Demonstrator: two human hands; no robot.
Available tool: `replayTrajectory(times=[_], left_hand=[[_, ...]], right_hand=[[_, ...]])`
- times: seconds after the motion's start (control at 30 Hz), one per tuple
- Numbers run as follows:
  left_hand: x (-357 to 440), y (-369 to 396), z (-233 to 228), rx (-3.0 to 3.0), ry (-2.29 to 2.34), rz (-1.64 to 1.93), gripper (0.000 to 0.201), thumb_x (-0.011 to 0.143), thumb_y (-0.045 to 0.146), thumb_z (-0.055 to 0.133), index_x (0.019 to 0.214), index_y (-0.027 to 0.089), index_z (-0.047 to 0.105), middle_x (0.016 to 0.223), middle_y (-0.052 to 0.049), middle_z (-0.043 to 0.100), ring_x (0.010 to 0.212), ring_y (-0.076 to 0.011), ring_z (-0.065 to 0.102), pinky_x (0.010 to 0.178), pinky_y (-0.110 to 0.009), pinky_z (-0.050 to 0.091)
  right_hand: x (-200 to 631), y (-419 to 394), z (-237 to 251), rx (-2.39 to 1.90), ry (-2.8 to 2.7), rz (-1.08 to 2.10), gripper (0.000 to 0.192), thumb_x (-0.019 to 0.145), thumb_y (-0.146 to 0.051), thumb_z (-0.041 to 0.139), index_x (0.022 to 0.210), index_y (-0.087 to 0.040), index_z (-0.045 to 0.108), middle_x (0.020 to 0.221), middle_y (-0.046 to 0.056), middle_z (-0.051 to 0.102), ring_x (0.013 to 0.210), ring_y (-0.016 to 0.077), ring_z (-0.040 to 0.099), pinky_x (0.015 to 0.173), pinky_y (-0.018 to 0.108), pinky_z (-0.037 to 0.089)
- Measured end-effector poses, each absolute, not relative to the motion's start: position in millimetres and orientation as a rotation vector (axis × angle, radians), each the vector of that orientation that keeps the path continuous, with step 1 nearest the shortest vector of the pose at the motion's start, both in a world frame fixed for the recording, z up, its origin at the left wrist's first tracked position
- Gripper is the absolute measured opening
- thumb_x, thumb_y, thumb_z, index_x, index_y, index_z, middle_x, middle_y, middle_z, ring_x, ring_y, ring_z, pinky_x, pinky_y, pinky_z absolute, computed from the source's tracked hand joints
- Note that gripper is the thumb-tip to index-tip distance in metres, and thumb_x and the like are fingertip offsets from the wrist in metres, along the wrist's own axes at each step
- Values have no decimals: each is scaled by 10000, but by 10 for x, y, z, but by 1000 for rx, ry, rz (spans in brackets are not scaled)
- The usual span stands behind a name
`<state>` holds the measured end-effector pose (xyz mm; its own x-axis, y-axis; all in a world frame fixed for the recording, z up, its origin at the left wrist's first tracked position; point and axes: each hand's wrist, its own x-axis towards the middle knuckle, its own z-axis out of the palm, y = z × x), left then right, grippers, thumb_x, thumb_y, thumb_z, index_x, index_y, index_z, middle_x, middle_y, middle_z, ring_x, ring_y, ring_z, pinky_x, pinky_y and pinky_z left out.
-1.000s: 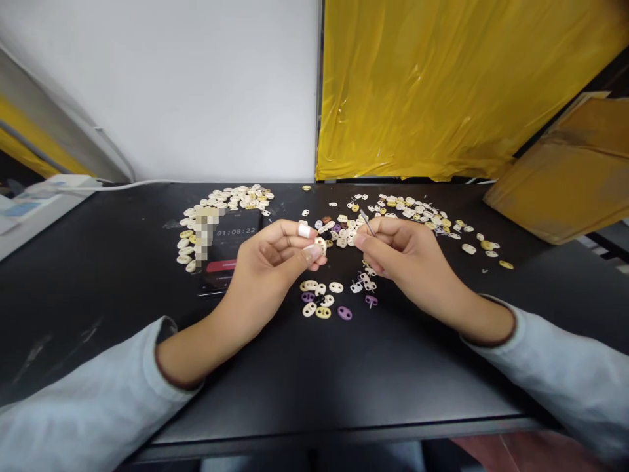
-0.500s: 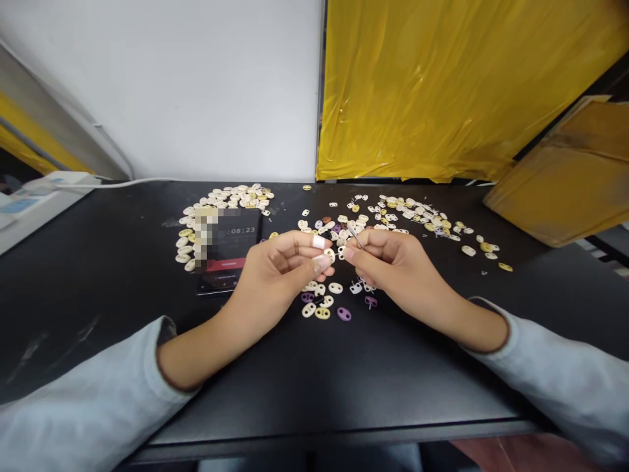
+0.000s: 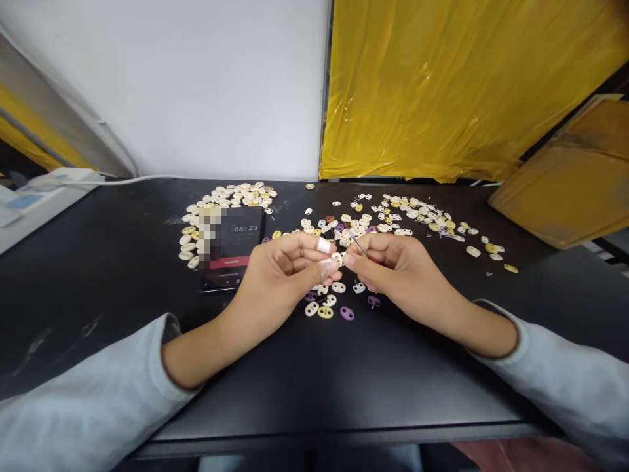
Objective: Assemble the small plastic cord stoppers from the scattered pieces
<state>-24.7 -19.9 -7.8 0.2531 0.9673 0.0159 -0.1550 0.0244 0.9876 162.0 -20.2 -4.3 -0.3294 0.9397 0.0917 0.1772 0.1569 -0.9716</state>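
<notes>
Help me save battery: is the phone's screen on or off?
On. The phone's screen shows lit digits reading 08:23, with a red bar below them.

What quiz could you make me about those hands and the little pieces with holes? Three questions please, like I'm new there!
1. True or false: the phone lies to the left of the box.
2. Where is the thin tool? A) on the phone B) in the right hand C) in the box
3. Fill the gap: the left hand, pinching a pale piece, has a ____ wrap on one finger.

Key: 1. True. 2. B. 3. white.
</notes>
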Motion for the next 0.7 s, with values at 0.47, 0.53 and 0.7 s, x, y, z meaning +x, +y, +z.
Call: replayTrajectory(times=[0.47,0.53,0.7], left_hand=[[-272,-169,-77,1251,904,1150,194,740,186,835,880,133,713,753,-13,756,690,-111,727,657,-157,587],[-283,-152,-82,1256,905,1172,184,758,200,826,890,139,713,764,-13,759,696,-110,728,668,-163,591],[-273,-131,-110,1248,897,1174,194,748,197,833,883,141,705,747,-9,752,688,-114,723,655,-171,590]], right_hand=[[1634,-184,-32,-1114,-1567,1163,243,941,-298,591,745,-165,540,513,-77,445,457,54,352,447,210,280],[1667,-154,-26,-1121,-1519,1159,247,932,-316,608,748,-167,539,509,-80,437,450,54,339,435,213,263],[1656,-154,-23,-1094,-1512,1174,223,901,-320,646,761,-164,571,523,-79,440,457,59,351,439,222,265]])
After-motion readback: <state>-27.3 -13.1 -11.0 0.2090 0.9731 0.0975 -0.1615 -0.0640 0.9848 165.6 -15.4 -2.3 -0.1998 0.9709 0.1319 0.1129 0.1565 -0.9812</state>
